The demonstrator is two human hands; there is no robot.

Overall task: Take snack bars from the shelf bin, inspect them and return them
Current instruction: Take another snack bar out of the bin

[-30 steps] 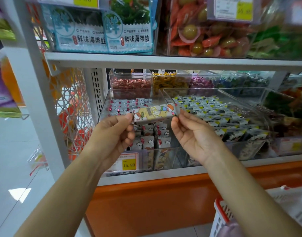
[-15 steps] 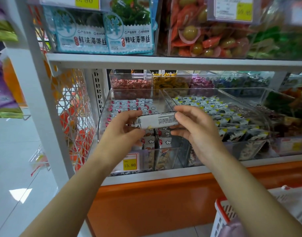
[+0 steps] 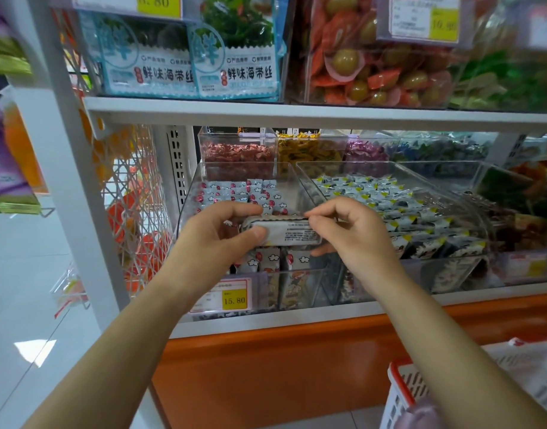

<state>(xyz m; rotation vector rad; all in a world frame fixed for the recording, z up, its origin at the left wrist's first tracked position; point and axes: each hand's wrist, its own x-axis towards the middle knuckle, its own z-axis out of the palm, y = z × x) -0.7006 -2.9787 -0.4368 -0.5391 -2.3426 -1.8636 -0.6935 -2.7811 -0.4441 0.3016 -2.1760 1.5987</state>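
One wrapped snack bar (image 3: 289,233) is held level between both hands, its white printed back side facing me. My left hand (image 3: 218,236) grips its left end with thumb under and fingers over. My right hand (image 3: 349,232) pinches its right end. The bar hovers over the clear shelf bin (image 3: 188,209), which holds several more white bars with red marks. A yellow price tag reading 15.80 (image 3: 233,300) sits on the bin's front.
A second clear bin (image 3: 470,193) of yellow-tipped bars stands to the right. Smaller bins of sweets line the back. The white shelf (image 3: 297,114) above carries seaweed packs. A red-rimmed white basket (image 3: 402,385) is at lower right, an orange base panel below.
The bar was turned over from its colourful front to its white printed back. Both hands moved closer together and shifted their hold on its ends, staying over the bin.
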